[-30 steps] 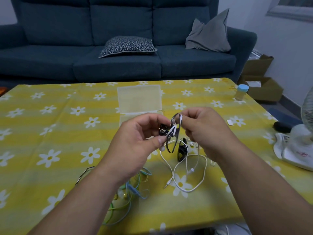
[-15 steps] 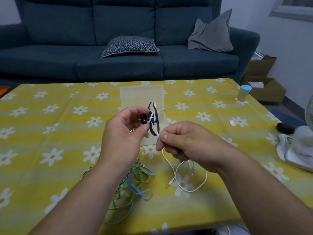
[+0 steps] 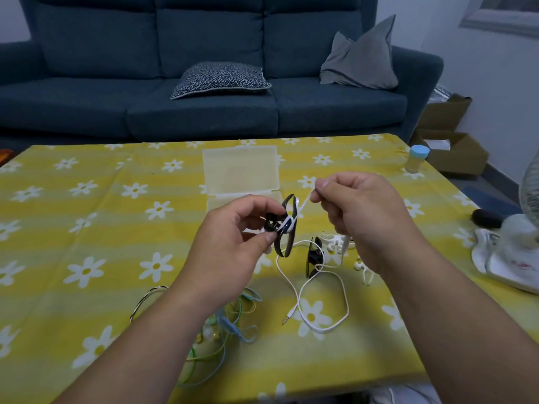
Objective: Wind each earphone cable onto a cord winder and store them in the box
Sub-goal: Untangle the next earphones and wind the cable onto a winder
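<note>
Black cord winder, w/ white earphone cable partly wound on, is pinched in left grip above desk near open box, while cable is held taut, pinched by right grip.

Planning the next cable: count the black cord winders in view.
2. One black winder is in the left hand, white cable wrapped round it; the second black winder sits on the table beside the right hand. Others may be hidden behind the hands.

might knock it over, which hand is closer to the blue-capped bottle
Right. The blue-capped bottle stands beyond and to the right of the right hand; the left hand is farther left.
</note>
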A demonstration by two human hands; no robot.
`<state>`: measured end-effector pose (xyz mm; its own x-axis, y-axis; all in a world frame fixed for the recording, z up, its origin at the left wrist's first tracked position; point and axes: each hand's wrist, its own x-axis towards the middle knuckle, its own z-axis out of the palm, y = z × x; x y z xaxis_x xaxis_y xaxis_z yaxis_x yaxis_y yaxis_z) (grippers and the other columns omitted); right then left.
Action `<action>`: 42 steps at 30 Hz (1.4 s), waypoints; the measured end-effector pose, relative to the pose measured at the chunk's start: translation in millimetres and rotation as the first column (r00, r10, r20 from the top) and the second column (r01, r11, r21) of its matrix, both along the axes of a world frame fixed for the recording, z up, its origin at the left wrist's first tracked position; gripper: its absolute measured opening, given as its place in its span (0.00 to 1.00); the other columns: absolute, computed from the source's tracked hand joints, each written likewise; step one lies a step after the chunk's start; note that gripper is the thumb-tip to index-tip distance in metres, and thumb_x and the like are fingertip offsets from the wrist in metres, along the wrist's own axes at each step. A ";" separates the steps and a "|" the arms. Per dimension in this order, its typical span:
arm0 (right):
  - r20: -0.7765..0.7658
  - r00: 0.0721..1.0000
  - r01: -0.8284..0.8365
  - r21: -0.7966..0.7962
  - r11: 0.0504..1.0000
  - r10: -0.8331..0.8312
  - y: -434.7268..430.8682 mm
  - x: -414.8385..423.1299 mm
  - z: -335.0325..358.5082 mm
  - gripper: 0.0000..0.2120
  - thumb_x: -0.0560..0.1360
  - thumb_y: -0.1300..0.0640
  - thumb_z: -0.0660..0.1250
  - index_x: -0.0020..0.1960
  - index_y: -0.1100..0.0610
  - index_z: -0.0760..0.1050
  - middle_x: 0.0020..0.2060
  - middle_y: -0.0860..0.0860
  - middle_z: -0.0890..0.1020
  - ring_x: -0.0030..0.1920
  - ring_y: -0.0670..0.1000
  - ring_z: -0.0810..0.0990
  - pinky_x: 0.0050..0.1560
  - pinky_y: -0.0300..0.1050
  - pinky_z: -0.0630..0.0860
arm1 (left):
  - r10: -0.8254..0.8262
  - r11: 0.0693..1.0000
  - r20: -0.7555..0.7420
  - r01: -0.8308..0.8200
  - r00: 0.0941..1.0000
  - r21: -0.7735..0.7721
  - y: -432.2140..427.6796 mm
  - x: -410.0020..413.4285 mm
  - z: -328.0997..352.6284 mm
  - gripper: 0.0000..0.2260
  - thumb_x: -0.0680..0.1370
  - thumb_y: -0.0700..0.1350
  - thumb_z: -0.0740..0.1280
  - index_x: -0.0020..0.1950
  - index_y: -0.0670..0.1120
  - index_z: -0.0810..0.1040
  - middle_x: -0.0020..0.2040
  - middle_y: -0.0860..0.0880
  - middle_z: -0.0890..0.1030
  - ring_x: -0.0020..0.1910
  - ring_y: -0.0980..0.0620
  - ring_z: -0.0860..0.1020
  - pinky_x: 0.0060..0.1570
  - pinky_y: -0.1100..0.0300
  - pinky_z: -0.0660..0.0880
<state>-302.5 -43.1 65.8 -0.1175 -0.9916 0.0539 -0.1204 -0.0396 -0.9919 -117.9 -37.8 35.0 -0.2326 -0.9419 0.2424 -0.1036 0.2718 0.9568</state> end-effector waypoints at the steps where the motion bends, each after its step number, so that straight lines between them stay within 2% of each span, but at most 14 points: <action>1: -0.021 1.000 0.014 -0.005 1.000 -0.015 -0.8 -0.1 -1.7 0.14 0.79 0.58 0.65 0.35 0.60 0.78 0.25 0.51 0.65 0.26 0.48 0.59 0.25 0.38 0.57 | -0.020 1.000 -0.008 0.020 1.000 0.007 0.3 -0.5 0.2 0.19 0.74 0.26 0.67 0.49 0.50 0.81 0.44 0.54 0.83 0.41 0.53 0.80 0.40 0.63 0.77; 6: -0.136 0.990 0.041 -0.040 0.998 -0.046 -2.2 0.2 -6.0 0.15 0.78 0.55 0.67 0.35 0.58 0.79 0.24 0.48 0.66 0.28 0.49 0.59 0.30 0.44 0.58 | -0.099 0.994 -0.004 0.100 0.995 0.037 0.5 -1.9 -0.2 0.18 0.74 0.25 0.67 0.50 0.49 0.82 0.45 0.50 0.83 0.40 0.53 0.79 0.40 0.61 0.76; 9: -0.159 0.986 0.042 -0.041 0.998 -0.048 -1.9 -0.2 -7.6 0.14 0.78 0.53 0.68 0.36 0.59 0.79 0.27 0.54 0.63 0.28 0.51 0.58 0.31 0.45 0.57 | -0.119 0.992 -0.009 0.119 0.993 0.050 2.3 -2.1 0.6 0.18 0.74 0.25 0.67 0.50 0.48 0.82 0.44 0.48 0.83 0.38 0.53 0.77 0.40 0.61 0.76; 15: -0.147 0.988 0.037 0.000 0.999 -0.036 -2.9 2.7 -10.5 0.16 0.78 0.51 0.68 0.32 0.53 0.77 0.30 0.54 0.64 0.27 0.50 0.59 0.30 0.43 0.57 | -0.134 0.989 -0.078 0.139 0.988 0.058 2.7 -0.6 3.7 0.18 0.73 0.25 0.67 0.51 0.46 0.82 0.47 0.34 0.79 0.37 0.47 0.78 0.43 0.54 0.77; 18: -0.143 0.989 0.042 0.015 0.999 -0.039 -4.2 5.1 -10.9 0.18 0.78 0.53 0.69 0.30 0.53 0.76 0.24 0.44 0.68 0.24 0.43 0.63 0.31 0.41 0.60 | -0.153 0.985 -0.093 0.159 0.984 0.065 3.2 -1.4 3.9 0.17 0.73 0.24 0.67 0.51 0.44 0.82 0.48 0.35 0.81 0.38 0.46 0.78 0.42 0.57 0.78; 19: -0.127 0.991 0.042 0.031 0.999 -0.038 -4.6 6.4 -10.8 0.18 0.78 0.53 0.68 0.30 0.53 0.76 0.23 0.42 0.69 0.24 0.42 0.64 0.31 0.39 0.60 | -0.159 0.984 -0.109 0.167 0.981 0.067 3.2 -1.5 3.9 0.16 0.73 0.25 0.68 0.51 0.44 0.82 0.47 0.35 0.81 0.38 0.46 0.77 0.42 0.58 0.77; 21: -0.029 0.999 0.018 0.094 0.995 -0.016 -4.9 9.8 -11.6 0.17 0.78 0.55 0.68 0.31 0.54 0.76 0.25 0.46 0.67 0.24 0.45 0.61 0.28 0.40 0.58 | -0.167 0.981 -0.167 0.181 0.972 0.073 2.9 -1.4 3.7 0.14 0.70 0.29 0.70 0.49 0.45 0.83 0.44 0.36 0.80 0.36 0.48 0.77 0.41 0.58 0.77; 23: 0.109 0.994 -0.055 0.199 0.979 0.033 -4.9 15.0 -13.9 0.16 0.79 0.60 0.64 0.32 0.54 0.76 0.25 0.49 0.65 0.23 0.47 0.58 0.26 0.39 0.54 | -0.171 0.978 -0.230 0.194 0.958 0.081 3.0 -0.6 3.9 0.14 0.69 0.32 0.69 0.47 0.48 0.84 0.42 0.42 0.82 0.36 0.48 0.77 0.40 0.58 0.77; 25: 0.170 0.982 -0.135 0.298 0.945 0.086 -3.9 21.1 -18.1 0.17 0.78 0.63 0.61 0.32 0.54 0.75 0.24 0.49 0.64 0.24 0.47 0.56 0.28 0.40 0.50 | -0.164 0.979 -0.271 0.191 0.949 0.076 3.2 -1.1 4.1 0.14 0.69 0.30 0.68 0.47 0.47 0.83 0.42 0.47 0.83 0.37 0.50 0.78 0.38 0.60 0.77; 27: 0.158 0.975 -0.204 0.361 0.910 0.156 -2.3 26.5 -22.8 0.17 0.78 0.63 0.61 0.32 0.54 0.76 0.26 0.50 0.65 0.25 0.47 0.55 0.29 0.42 0.49 | -0.118 0.987 -0.288 0.143 0.950 0.067 2.5 -1.9 4.1 0.15 0.71 0.25 0.68 0.49 0.43 0.81 0.42 0.48 0.83 0.37 0.52 0.79 0.38 0.62 0.77; 30: 0.117 0.956 -0.294 0.379 0.878 0.270 -0.3 29.5 -27.4 0.09 0.79 0.59 0.63 0.41 0.58 0.77 0.26 0.50 0.64 0.24 0.47 0.56 0.25 0.38 0.52 | 0.013 0.998 -0.310 0.008 0.951 0.068 -1.9 0.6 3.4 0.16 0.72 0.23 0.66 0.49 0.43 0.80 0.42 0.50 0.84 0.39 0.55 0.80 0.39 0.63 0.77; 35: 0.109 0.919 -0.393 0.340 0.855 0.379 4.4 28.0 -23.6 0.12 0.83 0.57 0.60 0.45 0.59 0.78 0.26 0.49 0.68 0.25 0.47 0.61 0.26 0.38 0.56 | 0.199 0.980 -0.290 -0.182 0.936 0.085 -11.3 9.6 0.4 0.16 0.74 0.25 0.66 0.50 0.46 0.80 0.44 0.48 0.84 0.39 0.52 0.80 0.40 0.62 0.77; 38: 0.102 0.893 -0.446 0.322 0.835 0.438 8.2 27.9 -20.0 0.13 0.83 0.57 0.60 0.46 0.60 0.79 0.26 0.50 0.69 0.25 0.47 0.64 0.24 0.36 0.60 | 0.234 0.972 -0.253 -0.220 0.939 0.081 -11.3 9.4 -1.6 0.16 0.74 0.26 0.67 0.50 0.46 0.80 0.45 0.48 0.85 0.37 0.52 0.79 0.42 0.60 0.78; 42: 0.086 0.879 -0.471 0.302 0.828 0.469 9.9 27.4 -19.0 0.13 0.83 0.57 0.60 0.45 0.61 0.79 0.26 0.51 0.69 0.26 0.47 0.64 0.27 0.38 0.59 | 0.262 0.965 -0.212 -0.253 0.941 0.072 -10.2 8.0 -2.5 0.15 0.74 0.28 0.68 0.50 0.48 0.81 0.43 0.50 0.85 0.35 0.53 0.79 0.42 0.60 0.77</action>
